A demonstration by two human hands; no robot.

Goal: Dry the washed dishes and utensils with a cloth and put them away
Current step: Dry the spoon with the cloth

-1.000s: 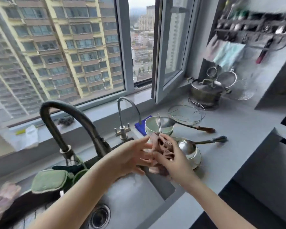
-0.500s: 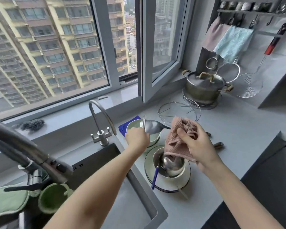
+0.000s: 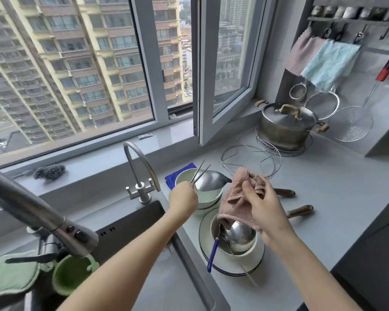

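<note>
My left hand [image 3: 183, 199] is closed around a pair of thin metal chopsticks [image 3: 198, 173], their tips pointing up and away over a pale green bowl [image 3: 184, 176]. A large steel ladle [image 3: 212, 181] rests across that bowl. My right hand [image 3: 262, 208] grips a bunched pink cloth [image 3: 238, 198] just above a white bowl [image 3: 245, 252] that stands on a dark-rimmed plate [image 3: 204, 230]. Inside the white bowl lie a steel ladle [image 3: 239, 235] and a blue-handled utensil [image 3: 212, 254].
The sink [image 3: 177, 286] lies below my left arm, with a small faucet [image 3: 139, 171] and a large pull-out faucet [image 3: 32, 212]. A lidded pot [image 3: 288, 126], wire racks [image 3: 249, 162], hanging strainers [image 3: 353, 124] and cloths [image 3: 330, 61] stand at the right. An open window sash [image 3: 225, 86] juts over the counter.
The view swung right from the sink to the counter. My hands separated: the left now holds the chopsticks apart from the cloth, which stays in my right hand above the white bowl.
</note>
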